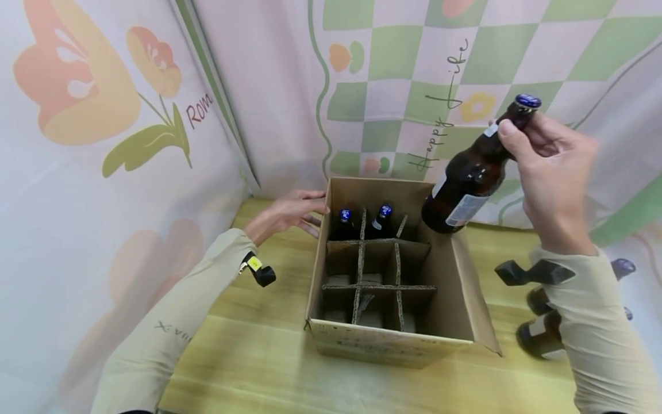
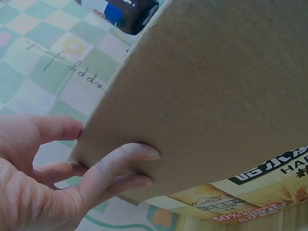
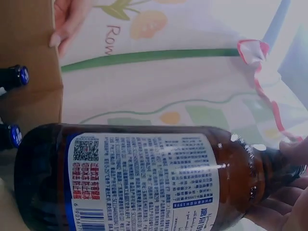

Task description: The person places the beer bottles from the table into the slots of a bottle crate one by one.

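My right hand (image 1: 555, 155) grips a brown glass beer bottle (image 1: 465, 184) by its neck. The bottle tilts above the right back side of an open cardboard box (image 1: 393, 345), its blue cap upward and its base near the rim. The right wrist view shows the bottle's white printed back label (image 3: 144, 178) up close. My left hand (image 1: 292, 211) holds the box at its left back edge; in the left wrist view, fingertips (image 2: 149, 153) press on the outer cardboard. Two blue-capped bottles stand inside the back row, one of them a bottle (image 1: 383, 221) in the middle compartment.
Cardboard dividers (image 1: 380, 287) split the box into several compartments. A flap (image 1: 473, 293) spreads out on the right side. More brown bottles (image 1: 540, 336) are on the wooden table (image 1: 248, 356) to the right, partly hidden by my forearm. Patterned curtains (image 1: 289, 86) hang behind and left.
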Demonstrator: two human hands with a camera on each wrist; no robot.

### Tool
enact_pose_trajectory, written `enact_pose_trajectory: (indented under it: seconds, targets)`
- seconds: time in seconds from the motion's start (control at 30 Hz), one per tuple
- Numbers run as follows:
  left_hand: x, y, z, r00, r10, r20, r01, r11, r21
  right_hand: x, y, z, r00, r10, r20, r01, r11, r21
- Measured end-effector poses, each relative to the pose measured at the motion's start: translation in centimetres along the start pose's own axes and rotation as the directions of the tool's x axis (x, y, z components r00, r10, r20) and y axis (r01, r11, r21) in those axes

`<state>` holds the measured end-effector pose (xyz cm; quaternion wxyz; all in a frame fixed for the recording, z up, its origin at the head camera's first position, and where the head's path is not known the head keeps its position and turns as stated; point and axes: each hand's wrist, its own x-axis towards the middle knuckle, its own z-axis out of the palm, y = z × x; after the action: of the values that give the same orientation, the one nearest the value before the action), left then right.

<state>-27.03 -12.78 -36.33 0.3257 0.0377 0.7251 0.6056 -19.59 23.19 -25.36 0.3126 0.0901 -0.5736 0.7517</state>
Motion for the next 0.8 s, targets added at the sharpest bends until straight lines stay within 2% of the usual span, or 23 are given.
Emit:
enact_pose_trajectory:
  seconds: [0.1,0.17,0.23,0.4,0.5,0.6,0.7,0.8]
  targets:
    - [0.1,0.0,0.1,1.000,-0.003,0.002,0.003,1.000,-0.001,-0.5,-0.1,0.7,1.000,-0.014,0.028,0.018,0.990,-0.137]
    - [0.1,0.1,0.2,1.000,-0.003,0.003,0.003,1.000,0.001,-0.7,-0.3,1.2,0.999,-0.029,0.046,0.039,0.968,-0.247]
    - [0.1,0.2,0.2,1.000,-0.006,0.001,0.006,1.000,0.001,-0.8,-0.4,1.6,0.998,-0.031,0.062,0.048,0.952,-0.304]
    - [0.1,0.3,0.1,1.000,-0.005,-0.002,0.005,1.000,-0.003,-0.7,-0.2,2.4,0.996,-0.020,0.083,0.040,0.966,-0.254]
    - [0.1,0.2,0.0,1.000,-0.006,0.001,0.006,1.000,-0.007,-0.6,0.3,2.3,0.993,0.028,0.111,0.002,0.965,-0.263]
    - [0.1,0.1,0.0,1.000,-0.008,0.002,0.008,1.000,-0.010,-0.8,1.3,2.3,0.981,0.091,0.169,-0.040,0.958,-0.284]
    - [0.1,0.0,0.0,1.000,-0.009,0.000,0.009,1.000,-0.009,-1.1,2.2,2.7,0.965,0.141,0.220,-0.052,0.929,-0.366]
    - [0.0,0.0,0.0,1.000,-0.008,0.000,0.008,1.000,-0.006,-1.5,2.9,3.2,0.952,0.172,0.254,-0.029,0.875,-0.483]
